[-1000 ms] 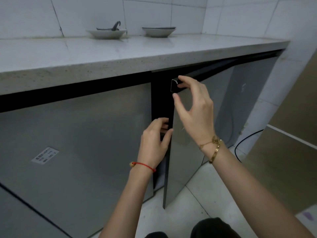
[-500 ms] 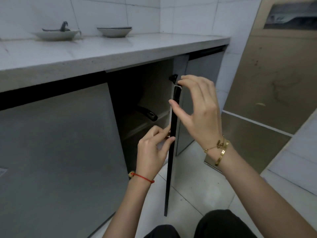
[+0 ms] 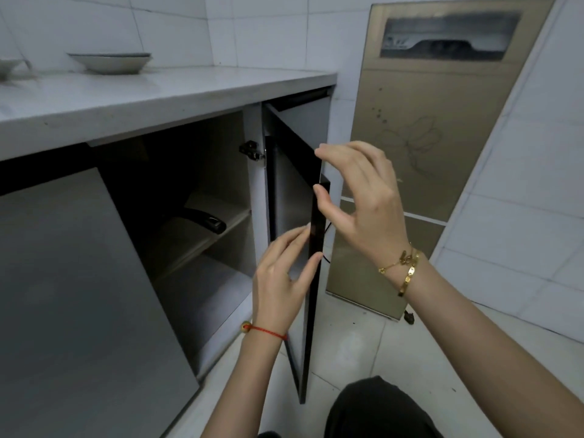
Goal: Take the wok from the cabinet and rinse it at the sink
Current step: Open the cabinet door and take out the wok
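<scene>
Door swing has progressed since the earlier frames: cabinet door (image 3: 294,235) was barely ajar, now stands wide, edge-on to the camera, interior exposed. Left hand (image 3: 279,279) pinches the door's free edge low down, thumb on the near side, fingers on the inner face. Right hand (image 3: 360,200) holds the same edge higher up, thumb against the black edge, fingers curled over the top corner. Both hands are thus occupied with the door; neither touches the wok. Wok (image 3: 202,221): only its dark handle shows clearly, lying on the shelf (image 3: 221,227) inside the cabinet (image 3: 218,172), pointing toward the opening; the bowl of it is lost in shadow. Compartment below the shelf: contents cannot be made out. Neighbouring door (image 3: 79,295) to the left is closed. On the countertop (image 3: 189,90) a shallow bowl (image 3: 110,61) sits near the wall. Judged progress: opening essentially done; reaching in, lifting out, carrying to the sink and rinsing all remain. No sink in view.
</scene>
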